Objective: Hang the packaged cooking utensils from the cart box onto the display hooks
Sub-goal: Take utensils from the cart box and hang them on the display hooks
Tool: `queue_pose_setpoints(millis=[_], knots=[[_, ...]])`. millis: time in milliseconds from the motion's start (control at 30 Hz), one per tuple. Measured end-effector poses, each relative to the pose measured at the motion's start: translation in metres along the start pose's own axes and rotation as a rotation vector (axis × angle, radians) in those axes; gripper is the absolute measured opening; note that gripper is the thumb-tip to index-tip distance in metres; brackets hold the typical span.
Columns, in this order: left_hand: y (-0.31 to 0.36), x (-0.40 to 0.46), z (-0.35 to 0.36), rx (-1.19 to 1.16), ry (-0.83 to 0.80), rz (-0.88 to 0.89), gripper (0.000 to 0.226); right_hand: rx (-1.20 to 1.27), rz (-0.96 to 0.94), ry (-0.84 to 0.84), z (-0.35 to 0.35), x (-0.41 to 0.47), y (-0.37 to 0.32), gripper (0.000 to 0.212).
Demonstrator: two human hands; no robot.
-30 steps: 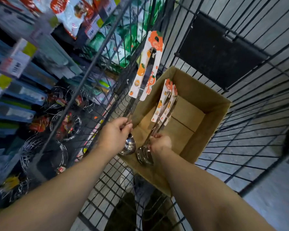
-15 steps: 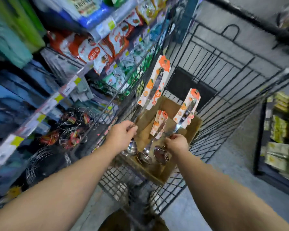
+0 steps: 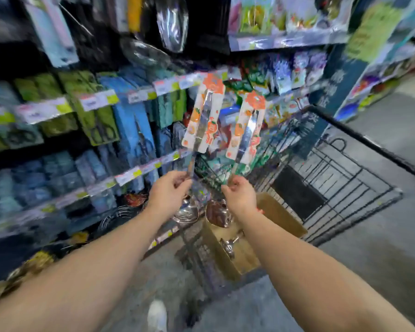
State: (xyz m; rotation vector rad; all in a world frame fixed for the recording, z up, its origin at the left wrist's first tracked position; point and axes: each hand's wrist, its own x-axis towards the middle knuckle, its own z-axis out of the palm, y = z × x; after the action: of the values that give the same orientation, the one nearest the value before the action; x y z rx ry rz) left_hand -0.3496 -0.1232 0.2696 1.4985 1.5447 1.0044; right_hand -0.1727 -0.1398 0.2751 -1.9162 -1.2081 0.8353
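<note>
Head view, looking down both bare forearms toward a blurred store shelf: the left hand [image 3: 169,191] curls its fingers round the metal handle of one packaged ladle [image 3: 203,116], and the right hand [image 3: 240,196] pinches the handle of a second packaged ladle [image 3: 247,127]. Both ladles stand nearly upright, card ends up and bowls down, side by side but apart. Each card is white with orange fruit print (the lettering is too smeared to read). The left ladle's steel bowl [image 3: 186,212] hangs just below the left hand; the right one's bowl [image 3: 218,215] hangs below the right hand, over the near edge of the cardboard box [image 3: 283,219]. That box sits in the black wire cart [image 3: 345,178], and one more ladle [image 3: 229,245] lies inside it. Behind the raised cards run shelf rails with price labels [image 3: 98,100] and rows of blue and green packaged goods [image 3: 130,121]. Whether any display hooks are there cannot be told through the blur.
</note>
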Motion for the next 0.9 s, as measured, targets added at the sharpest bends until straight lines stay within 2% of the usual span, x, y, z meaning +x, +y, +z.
queue_pose_setpoints(millis=[33, 133, 200, 433, 633, 767, 900], knots=[[0.004, -0.009, -0.024, -0.031, 0.052, 0.001, 0.006, -0.01, -0.059, -0.03, 0.005, -0.012, -0.019, 0.018], [0.021, -0.036, -0.101, -0.051, 0.219, 0.043, 0.017, -0.018, -0.247, -0.094, 0.028, -0.052, -0.083, 0.013], [0.025, -0.059, -0.154, 0.011, 0.315, 0.041, 0.011, -0.035, -0.386, -0.15, 0.052, -0.084, -0.126, 0.012], [-0.007, -0.176, -0.326, 0.076, 0.714, -0.041, 0.013, -0.053, -0.778, -0.36, 0.178, -0.227, -0.234, 0.02], [-0.074, -0.301, -0.483, 0.139, 0.951, -0.211, 0.02, 0.008, -0.875, -0.553, 0.308, -0.382, -0.293, 0.028], [-0.119, -0.378, -0.579, 0.139, 1.08, -0.262, 0.018, 0.043, -0.873, -0.65, 0.385, -0.476, -0.319, 0.031], [-0.149, -0.431, -0.649, 0.223, 1.148, -0.295, 0.022, 0.095, -0.832, -0.697, 0.442, -0.542, -0.344, 0.025]])
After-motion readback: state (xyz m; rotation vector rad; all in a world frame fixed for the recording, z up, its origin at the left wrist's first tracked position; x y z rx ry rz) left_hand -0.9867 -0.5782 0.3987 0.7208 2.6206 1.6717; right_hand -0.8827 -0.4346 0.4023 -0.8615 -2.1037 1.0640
